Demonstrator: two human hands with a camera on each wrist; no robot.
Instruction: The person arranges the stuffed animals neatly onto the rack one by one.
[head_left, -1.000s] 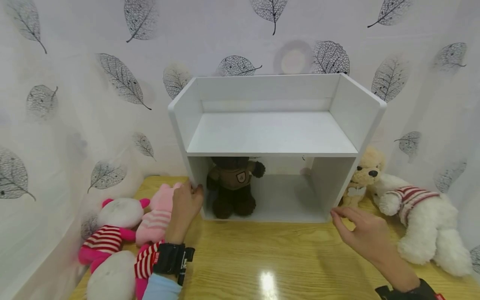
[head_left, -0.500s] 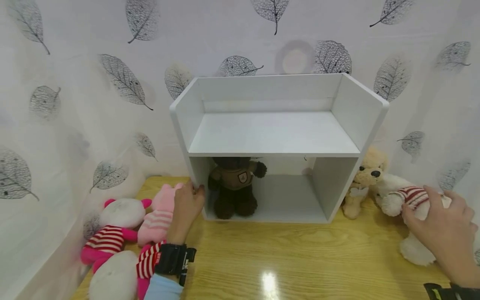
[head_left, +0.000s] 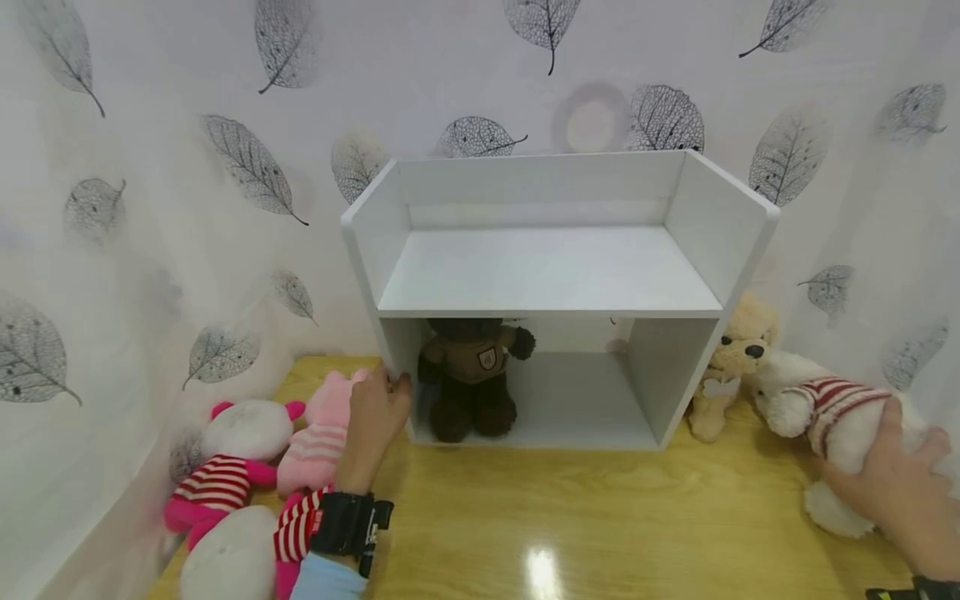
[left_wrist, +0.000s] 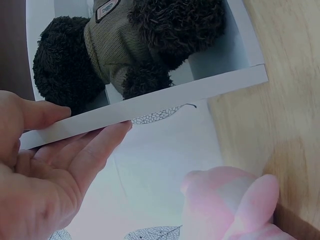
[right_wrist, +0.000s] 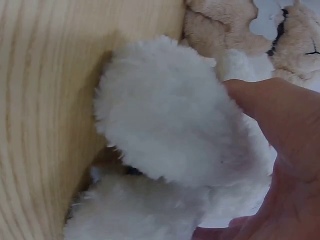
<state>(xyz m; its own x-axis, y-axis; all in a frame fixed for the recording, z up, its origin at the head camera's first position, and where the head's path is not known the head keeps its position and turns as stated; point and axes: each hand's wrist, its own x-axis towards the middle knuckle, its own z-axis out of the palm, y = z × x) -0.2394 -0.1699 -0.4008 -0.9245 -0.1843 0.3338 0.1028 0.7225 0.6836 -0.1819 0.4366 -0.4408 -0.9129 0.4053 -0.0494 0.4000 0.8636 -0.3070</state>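
Observation:
A white two-tier shelf (head_left: 551, 271) stands on the wooden table. My left hand (head_left: 378, 425) grips the front edge of its left side panel, thumb inside and fingers outside, as the left wrist view (left_wrist: 55, 165) shows. Inside the lower compartment, at the left, is a dark brown teddy bear (head_left: 472, 375) in a knitted top; the upper board hides most of its head. At the right, a white stuffed animal (head_left: 847, 425) in a red-striped sweater lies on the table. My right hand (head_left: 903, 492) holds its fluffy lower body (right_wrist: 165, 115), thumb on one side; the other fingers are partly hidden.
A tan plush dog (head_left: 731, 367) sits between the shelf's right side and the white stuffed animal. On the left lie a pink plush pig (head_left: 318, 442) and white-and-pink plush toys (head_left: 247, 429) in striped tops. A leaf-patterned curtain (head_left: 180, 167) hangs behind.
My right hand has left the shelf's lower right corner and moved right onto the white stuffed animal, then slightly down along its body. The left hand keeps its grip on the shelf panel.

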